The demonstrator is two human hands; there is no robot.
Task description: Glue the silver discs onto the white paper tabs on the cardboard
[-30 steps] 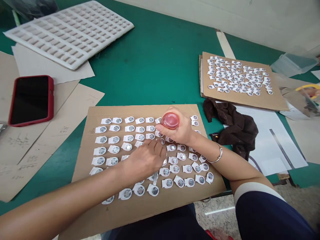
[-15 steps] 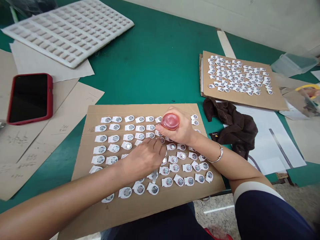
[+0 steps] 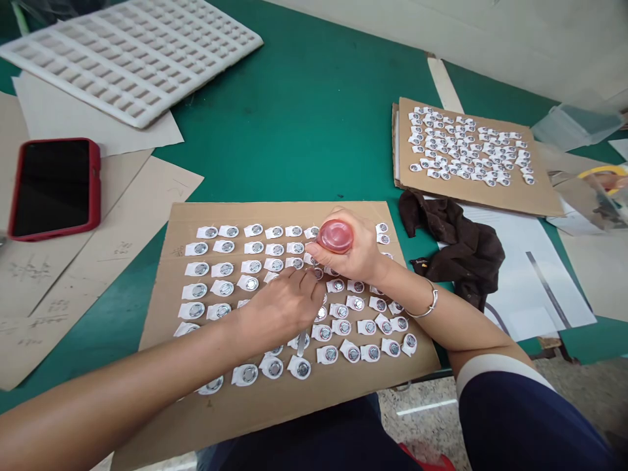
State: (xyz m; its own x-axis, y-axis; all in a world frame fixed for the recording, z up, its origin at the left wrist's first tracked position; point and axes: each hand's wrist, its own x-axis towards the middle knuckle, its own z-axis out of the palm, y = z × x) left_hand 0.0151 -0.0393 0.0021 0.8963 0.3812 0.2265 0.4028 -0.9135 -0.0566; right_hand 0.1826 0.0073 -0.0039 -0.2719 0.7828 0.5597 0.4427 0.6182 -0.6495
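Note:
My right hand is wrapped round a squeeze bottle with a translucent red, rounded end facing up. Its lower end is hidden behind the fingers. Close beside it, my left hand is closed with the fingers bent down over the board. A flat metal end of what looks like tweezers sticks out below that palm; the tips are hidden. Under both hands lies a cardboard sheet bearing rows of small white tabs with round silvery centres. Some tabs are covered by the hands and left forearm.
A red-cased phone lies on paper sheets at left, near a white gridded tray. At right are a second cardboard sheet with tabs, a dark brown cloth, white paper and a clear plastic box.
Both hands keep nearly the same pose over the same part of the board. The whole view has shifted very slightly; nothing was taken up or let go.

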